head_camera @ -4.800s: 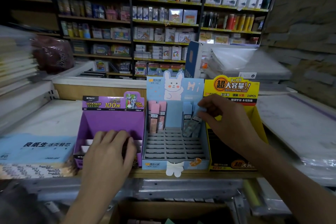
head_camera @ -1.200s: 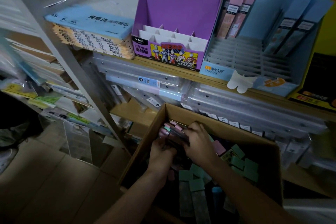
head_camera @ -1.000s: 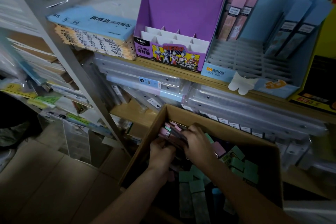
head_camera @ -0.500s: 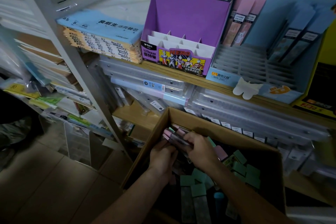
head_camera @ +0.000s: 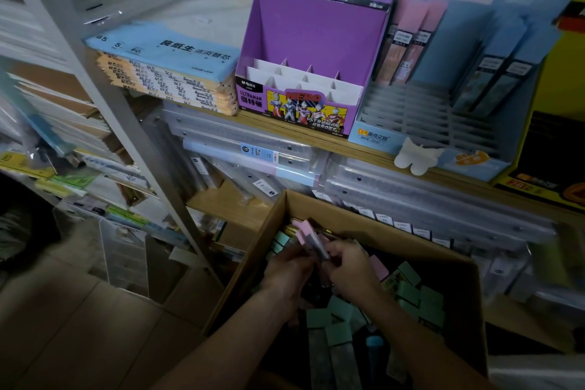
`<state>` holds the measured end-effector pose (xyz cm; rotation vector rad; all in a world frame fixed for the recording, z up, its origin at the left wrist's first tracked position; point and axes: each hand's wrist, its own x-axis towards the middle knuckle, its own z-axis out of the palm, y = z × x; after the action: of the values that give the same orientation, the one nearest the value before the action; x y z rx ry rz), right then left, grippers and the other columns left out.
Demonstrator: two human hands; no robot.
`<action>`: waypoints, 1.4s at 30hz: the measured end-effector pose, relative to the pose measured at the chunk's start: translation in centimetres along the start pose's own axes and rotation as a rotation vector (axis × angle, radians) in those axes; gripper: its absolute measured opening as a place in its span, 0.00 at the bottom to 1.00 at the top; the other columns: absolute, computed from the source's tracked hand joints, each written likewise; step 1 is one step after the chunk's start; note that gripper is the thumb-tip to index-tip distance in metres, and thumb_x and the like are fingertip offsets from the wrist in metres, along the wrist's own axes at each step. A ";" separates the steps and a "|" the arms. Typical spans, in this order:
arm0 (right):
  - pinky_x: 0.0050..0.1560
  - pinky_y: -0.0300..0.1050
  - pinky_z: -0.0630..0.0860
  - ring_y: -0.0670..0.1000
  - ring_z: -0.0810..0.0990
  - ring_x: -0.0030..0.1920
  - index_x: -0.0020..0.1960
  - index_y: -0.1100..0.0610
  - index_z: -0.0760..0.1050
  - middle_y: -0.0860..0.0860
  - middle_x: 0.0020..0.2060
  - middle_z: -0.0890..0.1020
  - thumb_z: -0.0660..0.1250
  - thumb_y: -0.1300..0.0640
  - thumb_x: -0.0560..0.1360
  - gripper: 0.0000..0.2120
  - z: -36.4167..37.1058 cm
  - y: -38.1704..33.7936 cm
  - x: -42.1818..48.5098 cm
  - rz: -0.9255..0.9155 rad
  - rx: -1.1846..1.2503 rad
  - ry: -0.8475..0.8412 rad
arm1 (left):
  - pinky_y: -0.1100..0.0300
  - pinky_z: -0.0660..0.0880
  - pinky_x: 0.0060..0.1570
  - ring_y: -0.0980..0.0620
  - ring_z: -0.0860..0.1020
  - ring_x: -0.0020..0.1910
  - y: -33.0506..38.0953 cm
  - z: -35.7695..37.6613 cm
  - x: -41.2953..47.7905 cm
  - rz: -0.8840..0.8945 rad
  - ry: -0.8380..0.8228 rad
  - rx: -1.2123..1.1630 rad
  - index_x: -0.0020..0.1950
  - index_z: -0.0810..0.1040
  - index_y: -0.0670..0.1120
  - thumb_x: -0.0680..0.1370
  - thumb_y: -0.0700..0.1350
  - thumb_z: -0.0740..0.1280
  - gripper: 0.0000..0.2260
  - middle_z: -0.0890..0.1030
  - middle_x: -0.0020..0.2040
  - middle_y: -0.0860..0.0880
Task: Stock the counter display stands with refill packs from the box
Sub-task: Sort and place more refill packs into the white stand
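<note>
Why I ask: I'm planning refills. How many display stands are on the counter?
3: purple stand on the left, blue stand in the middle, yellow stand at the right edge, partly cut off; more may sit beyond the frame.

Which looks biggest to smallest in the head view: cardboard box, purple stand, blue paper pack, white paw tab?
Largest first: cardboard box, purple stand, blue paper pack, white paw tab. The box is nearest, which inflates it.

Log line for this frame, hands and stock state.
phase: picking from box | left hand: holds pink-capped packs | right hand: holds same packs | purple stand: slots empty
</note>
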<state>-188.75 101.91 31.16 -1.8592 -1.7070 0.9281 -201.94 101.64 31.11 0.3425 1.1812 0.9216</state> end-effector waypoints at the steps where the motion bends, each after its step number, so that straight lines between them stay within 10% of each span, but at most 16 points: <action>1: 0.36 0.32 0.75 0.44 0.80 0.39 0.47 0.54 0.85 0.46 0.38 0.85 0.70 0.64 0.72 0.09 -0.1 0.0 -0.1 0.003 0.010 0.019 | 0.60 0.80 0.36 0.44 0.85 0.43 -0.1 0.1 0.1 -0.005 -0.008 -0.001 0.58 0.83 0.39 0.75 0.25 0.62 0.18 0.85 0.52 0.35; 7: 0.45 0.41 0.81 0.45 0.84 0.44 0.48 0.54 0.85 0.46 0.41 0.86 0.70 0.66 0.71 0.10 0.2 -0.2 -0.3 0.100 0.140 0.027 | 0.52 0.82 0.44 0.40 0.84 0.45 -0.3 0.5 0.7 -0.010 -0.026 0.002 0.58 0.82 0.40 0.76 0.26 0.65 0.16 0.85 0.51 0.35; 14: 0.37 0.25 0.74 0.33 0.81 0.39 0.39 0.46 0.81 0.38 0.33 0.83 0.69 0.68 0.69 0.16 -0.2 -0.4 -0.3 0.144 0.208 0.038 | 0.57 0.80 0.30 0.44 0.84 0.32 -0.1 0.9 0.5 -0.044 -0.040 0.106 0.49 0.83 0.36 0.76 0.27 0.66 0.09 0.84 0.41 0.36; 25: 0.34 0.32 0.77 0.40 0.84 0.38 0.51 0.54 0.85 0.48 0.41 0.87 0.70 0.62 0.76 0.08 -1.0 -1.2 -1.3 0.253 0.453 -0.017 | 0.37 0.78 0.54 0.34 0.84 0.48 -0.5 -0.3 1.1 0.066 -0.010 0.335 0.54 0.83 0.38 0.81 0.37 0.66 0.07 0.85 0.47 0.32; 36: 0.54 0.53 0.82 0.54 0.86 0.49 0.54 0.54 0.86 0.53 0.46 0.88 0.71 0.65 0.75 0.11 -3.0 -2.4 -3.6 0.171 0.680 0.034 | 0.60 0.77 0.28 0.46 0.84 0.32 1.1 1.1 -2.5 0.109 -0.145 0.146 0.58 0.80 0.37 0.83 0.42 0.63 0.10 0.86 0.40 0.37; 42: 0.54 0.47 0.81 0.52 0.86 0.51 0.54 0.55 0.85 0.53 0.47 0.87 0.72 0.68 0.73 0.13 -5.0 -4.7 -5.9 0.122 0.747 0.044 | 0.61 0.79 0.33 0.47 0.86 0.39 2.9 2.0 -5.6 0.244 -0.232 0.218 0.57 0.82 0.38 0.82 0.44 0.65 0.11 0.87 0.44 0.39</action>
<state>-188.36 97.25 38.88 -1.4560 -1.0076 1.3290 -201.91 99.51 37.41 0.7624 1.0407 0.9356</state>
